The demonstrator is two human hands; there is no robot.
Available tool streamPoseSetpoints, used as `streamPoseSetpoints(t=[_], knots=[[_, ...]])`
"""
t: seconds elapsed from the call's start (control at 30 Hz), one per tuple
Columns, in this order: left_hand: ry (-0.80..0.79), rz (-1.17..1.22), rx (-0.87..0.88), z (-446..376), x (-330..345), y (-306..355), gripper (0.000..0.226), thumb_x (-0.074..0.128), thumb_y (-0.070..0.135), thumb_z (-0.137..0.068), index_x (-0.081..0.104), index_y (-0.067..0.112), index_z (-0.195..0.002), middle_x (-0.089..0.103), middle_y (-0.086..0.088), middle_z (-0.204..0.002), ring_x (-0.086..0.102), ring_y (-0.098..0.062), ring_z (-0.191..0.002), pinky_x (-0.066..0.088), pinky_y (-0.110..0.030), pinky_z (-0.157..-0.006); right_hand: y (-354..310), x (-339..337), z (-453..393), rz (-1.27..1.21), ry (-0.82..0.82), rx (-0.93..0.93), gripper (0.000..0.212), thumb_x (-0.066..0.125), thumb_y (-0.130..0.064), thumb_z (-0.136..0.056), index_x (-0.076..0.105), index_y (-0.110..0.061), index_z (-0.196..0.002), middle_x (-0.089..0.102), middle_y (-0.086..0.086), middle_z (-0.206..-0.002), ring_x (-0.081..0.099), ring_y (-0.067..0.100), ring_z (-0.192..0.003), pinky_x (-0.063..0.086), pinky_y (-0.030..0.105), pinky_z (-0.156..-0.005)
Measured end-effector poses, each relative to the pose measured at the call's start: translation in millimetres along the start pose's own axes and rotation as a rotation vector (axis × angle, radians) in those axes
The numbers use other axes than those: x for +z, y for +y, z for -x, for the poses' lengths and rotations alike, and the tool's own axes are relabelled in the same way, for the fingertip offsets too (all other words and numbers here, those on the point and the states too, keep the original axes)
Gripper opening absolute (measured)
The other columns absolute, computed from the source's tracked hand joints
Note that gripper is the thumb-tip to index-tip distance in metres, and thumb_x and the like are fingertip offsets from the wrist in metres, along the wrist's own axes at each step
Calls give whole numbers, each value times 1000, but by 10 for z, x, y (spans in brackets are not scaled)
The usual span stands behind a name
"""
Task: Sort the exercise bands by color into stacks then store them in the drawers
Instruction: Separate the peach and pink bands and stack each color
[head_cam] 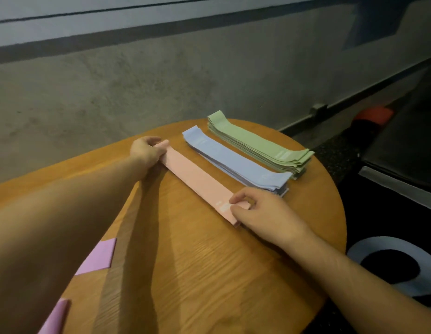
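Observation:
A light pink band (197,179) lies flat and diagonal on the round wooden table (209,273). My left hand (147,153) pinches its far end, and my right hand (262,213) pinches its near end by the white label. Beside it to the right sits a stack of blue bands (236,162), and beyond that a taller stack of green bands (258,143). Two darker pink bands (98,257) (56,318) show at the lower left, partly hidden under my left forearm.
A grey concrete wall rises right behind the table. To the right the floor is dark, with a black-and-white round object (393,263), an orange item (373,114) and a dark box (407,153). No drawers are in view.

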State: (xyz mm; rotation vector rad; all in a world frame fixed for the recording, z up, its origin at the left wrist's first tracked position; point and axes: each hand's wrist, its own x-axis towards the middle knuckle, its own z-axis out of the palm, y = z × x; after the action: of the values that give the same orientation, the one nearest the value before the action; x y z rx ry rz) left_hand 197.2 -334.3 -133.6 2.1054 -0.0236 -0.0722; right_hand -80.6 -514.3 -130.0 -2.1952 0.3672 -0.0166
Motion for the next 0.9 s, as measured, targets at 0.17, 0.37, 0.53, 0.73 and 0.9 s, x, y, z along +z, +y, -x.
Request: streamPoseSetpoints(t=[0.17,0.37,0.53,0.73,0.9], knots=[[34,-101,4,81,-124,-9,42,74,25,-90,61,24,-130,66,-8,-123,68,-29,-99,57,-37,-82,20,28,68,-99,78,-61,17,64,-43,-93,68,-35,-108,68,-13,-79,62,3,-72,53,30,-70],[36,-152,181,464,-449,-28,24,62,24,-98,64,24,-122,58,-4,-132,63,-19,-98,48,-28,-73,-102,198,253,-183,143,-230,11,62,-41,-92,65,-41,-103,51,-4,-58,50,11,-57,47,39,-60],[-44,-213,342,1050,-924,-268,14,61,18,-98,69,19,-109,65,-2,-120,60,-15,-106,45,-15,-75,-403,463,317,-154,65,-307,10,62,-29,-93,68,-33,-100,52,-9,-56,49,6,-57,42,32,-61],[-94,-235,426,1732,-1668,-804,10,61,30,-92,64,39,-96,67,15,-105,62,-4,-105,45,-26,-94,-770,966,377,-118,-96,-361,10,64,-23,-91,70,-29,-95,65,1,-70,61,15,-68,50,37,-72],[-105,-415,458,2283,-2128,-1205,43,50,60,-82,67,30,-108,62,23,-108,55,7,-103,37,-9,-90,-971,1472,353,-128,-178,-400,12,63,-17,-90,69,-28,-90,59,-9,-60,55,10,-55,43,30,-60]])
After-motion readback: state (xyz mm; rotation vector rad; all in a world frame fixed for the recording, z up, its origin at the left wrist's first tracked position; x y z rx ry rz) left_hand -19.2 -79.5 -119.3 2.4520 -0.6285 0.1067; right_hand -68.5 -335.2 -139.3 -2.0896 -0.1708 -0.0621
